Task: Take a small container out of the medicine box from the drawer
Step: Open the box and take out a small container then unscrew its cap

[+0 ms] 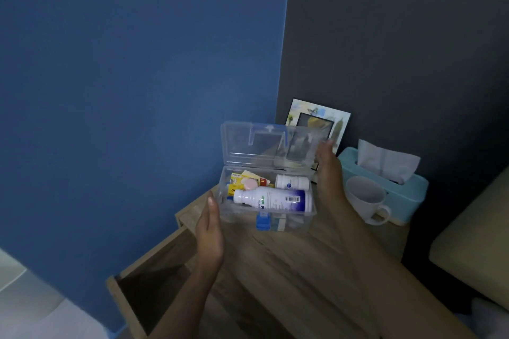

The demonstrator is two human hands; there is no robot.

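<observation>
Blue wall (124, 91) fills the left, dark grey wall (399, 36) the right, meeting in the corner. Down below, a wooden nightstand (289, 270), and its drawer (154, 278) is pulled out toward the left, dark inside. At the far right edge, a beige cushion (473, 242).

On the nightstand top, toward the back: a teal tissue box (407, 195) with a tissue sticking up, a white mug (366, 198) just in front of it, handle toward the camera, and a picture frame (319, 121) leaning against the grey wall.

Centre stage is the medicine box (248, 215), clear plastic, lid (267, 143) standing open and upright, blue latch (262, 221) hanging at the front. It sits at the left part of the nightstand top; whether it rests on the wood or is lifted a touch, cannot tell.

Left hand (209, 231) is flat against the box's left end, fingers straight and together. Right hand (329, 173) is up at the right end by the lid's edge, fingers extended, not closed round anything.

Inside: a big white bottle (275, 199) lying on its side, cap to the left, barcode showing. Behind it, a small white container (292, 181), also on its side, against the back right. To the left, yellow packets (248, 181) and a pink round piece (251, 183).
</observation>
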